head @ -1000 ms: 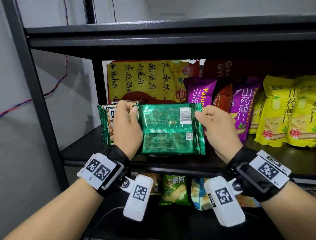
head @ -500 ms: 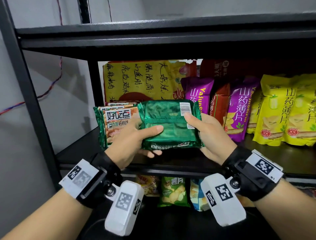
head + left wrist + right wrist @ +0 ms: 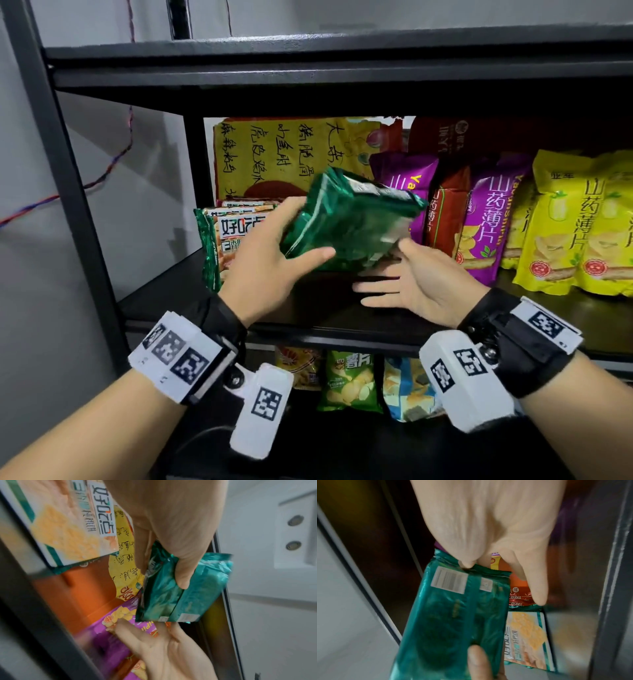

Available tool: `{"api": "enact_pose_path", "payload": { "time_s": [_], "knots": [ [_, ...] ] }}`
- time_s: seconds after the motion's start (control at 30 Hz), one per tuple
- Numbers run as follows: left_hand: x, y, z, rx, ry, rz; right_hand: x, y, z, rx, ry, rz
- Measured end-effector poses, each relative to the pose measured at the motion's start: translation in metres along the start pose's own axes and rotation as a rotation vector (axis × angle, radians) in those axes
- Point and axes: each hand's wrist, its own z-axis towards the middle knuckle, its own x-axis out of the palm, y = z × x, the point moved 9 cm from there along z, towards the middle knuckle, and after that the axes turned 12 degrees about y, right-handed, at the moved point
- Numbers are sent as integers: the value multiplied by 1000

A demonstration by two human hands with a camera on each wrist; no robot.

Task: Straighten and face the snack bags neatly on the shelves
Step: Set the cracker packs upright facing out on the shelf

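Note:
A green foil snack bag (image 3: 352,222) hangs tilted above the middle shelf (image 3: 205,308), its barcode end raised toward the back. My left hand (image 3: 267,263) grips its lower left end, thumb on the near face and fingers behind. In the left wrist view the left hand (image 3: 171,520) pinches the green bag (image 3: 180,595). My right hand (image 3: 411,284) lies flat just below the bag with straight fingers. In the right wrist view only the thumb of the right hand (image 3: 496,520) touches the bag (image 3: 450,615). A stack of matching green-edged cracker packs (image 3: 236,233) stands face-out at the left.
Purple bags (image 3: 486,222), a red-brown bag (image 3: 445,212) and yellow bags (image 3: 565,233) stand in a row to the right. A large yellow bag (image 3: 284,154) leans at the back. The upper shelf board (image 3: 342,68) hangs close overhead. Chip bags (image 3: 349,380) sit on the lower shelf.
The green bag has swung from level to tilted, barcode end up and back. My right hand has let go of it and opened flat beneath; my left hand keeps its hold.

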Motion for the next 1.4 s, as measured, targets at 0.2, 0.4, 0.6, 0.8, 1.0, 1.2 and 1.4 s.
{"api": "enact_pose_path", "payload": {
  "time_s": [0.2,0.4,0.6,0.8,1.0,1.2,1.4],
  "knots": [
    [-2,-13,-5,244,52,158,5,7,-9,35,162,282],
    [-9,9,-1,59,60,172,3,22,-6,-115,59,-165],
    [-12,22,0,-87,-112,-152,30,59,-26,-585,-181,-933],
    [-6,4,-1,-15,-9,-25,37,54,-39,-721,-201,-1046],
    [-10,-6,-3,61,41,-148,34,54,-45,-781,-118,-960],
    [-8,-11,-2,78,95,-233,34,52,-45,-798,-44,-822],
    [-9,-12,-7,106,-30,-274,37,47,-39,-753,33,-719]
  ]
}}
